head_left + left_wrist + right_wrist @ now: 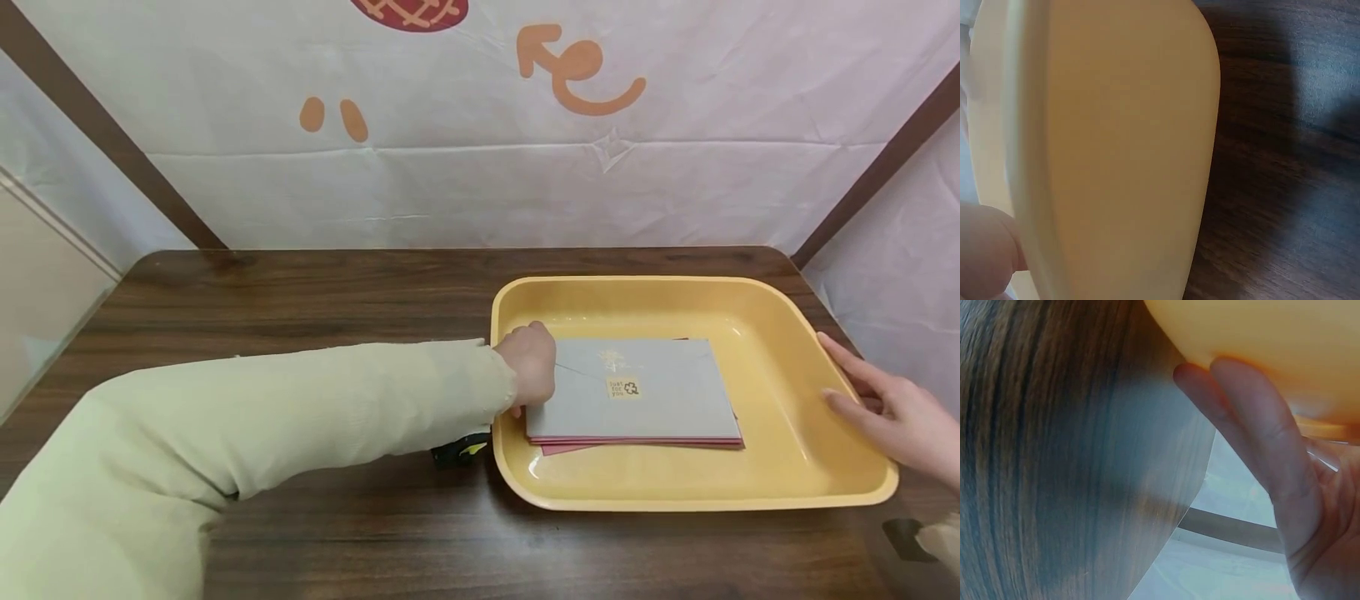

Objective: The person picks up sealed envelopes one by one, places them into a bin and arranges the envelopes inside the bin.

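A yellow tray (772, 400) sits on the right half of the table. In it lies a stack of envelopes (660, 408); the top one is pale grey with gold print and a "Just for you" sticker, and pink-red edges show underneath. Reaching over the tray's left rim, my left hand (531, 364) has curled fingers at the stack's left edge and appears to grip it; the fingertips are hidden. My right hand (896, 412) holds the tray's right side, thumb inside, fingers (1254, 406) against the outer wall.
A dark object with a yellow-green mark (461, 451) lies against the tray's left side, partly under my left sleeve. The brown wooden table (360, 533) extends left and in front. Behind it hangs a white printed cloth (465, 192).
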### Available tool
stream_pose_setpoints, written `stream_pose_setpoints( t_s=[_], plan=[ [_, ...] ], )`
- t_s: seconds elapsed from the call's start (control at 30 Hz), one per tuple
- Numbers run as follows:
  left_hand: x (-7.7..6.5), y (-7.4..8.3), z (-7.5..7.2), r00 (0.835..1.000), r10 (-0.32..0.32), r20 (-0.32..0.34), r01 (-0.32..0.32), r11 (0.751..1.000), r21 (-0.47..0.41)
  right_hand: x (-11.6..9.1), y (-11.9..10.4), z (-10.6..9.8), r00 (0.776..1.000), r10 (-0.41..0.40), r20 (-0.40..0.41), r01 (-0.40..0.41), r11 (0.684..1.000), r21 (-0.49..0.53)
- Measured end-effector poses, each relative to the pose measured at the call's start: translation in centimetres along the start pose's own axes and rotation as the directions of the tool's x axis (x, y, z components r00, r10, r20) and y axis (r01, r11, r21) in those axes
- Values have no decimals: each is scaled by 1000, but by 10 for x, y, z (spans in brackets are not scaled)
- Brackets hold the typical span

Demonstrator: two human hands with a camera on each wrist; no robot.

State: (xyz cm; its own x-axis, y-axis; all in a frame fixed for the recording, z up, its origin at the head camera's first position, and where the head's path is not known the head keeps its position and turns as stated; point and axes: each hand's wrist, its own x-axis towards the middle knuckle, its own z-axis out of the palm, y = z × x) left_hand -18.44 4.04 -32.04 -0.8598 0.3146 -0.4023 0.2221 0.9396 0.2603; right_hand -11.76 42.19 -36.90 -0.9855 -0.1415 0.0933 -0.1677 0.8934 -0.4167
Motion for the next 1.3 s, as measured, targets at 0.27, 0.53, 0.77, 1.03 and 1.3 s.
stream_pose_setpoints(
  t_s=[0.27,0.53,0.77,1.03,1.3],
  plan=[
    [-18,-12,-19,991,97,-87,-109,984,-141,0,0,1,1000,-22,-15,22,1000,5],
    [-34,-55,-26,944,101,-315,-201,932,-303,-1,-1,0,999,-29,-22,30,1000,6],
    [-44,-96,-7,861,46,-507,-229,924,-305,-1,0,-1,999,-38,-22,38,999,1],
    [-54,-124,2,811,-15,-585,-232,909,-346,0,-2,1,998,-55,-26,55,998,29],
    [-61,-142,8,736,7,-677,-275,917,-289,-1,-2,-1,999,-22,-26,22,1000,-4]
  ],
)
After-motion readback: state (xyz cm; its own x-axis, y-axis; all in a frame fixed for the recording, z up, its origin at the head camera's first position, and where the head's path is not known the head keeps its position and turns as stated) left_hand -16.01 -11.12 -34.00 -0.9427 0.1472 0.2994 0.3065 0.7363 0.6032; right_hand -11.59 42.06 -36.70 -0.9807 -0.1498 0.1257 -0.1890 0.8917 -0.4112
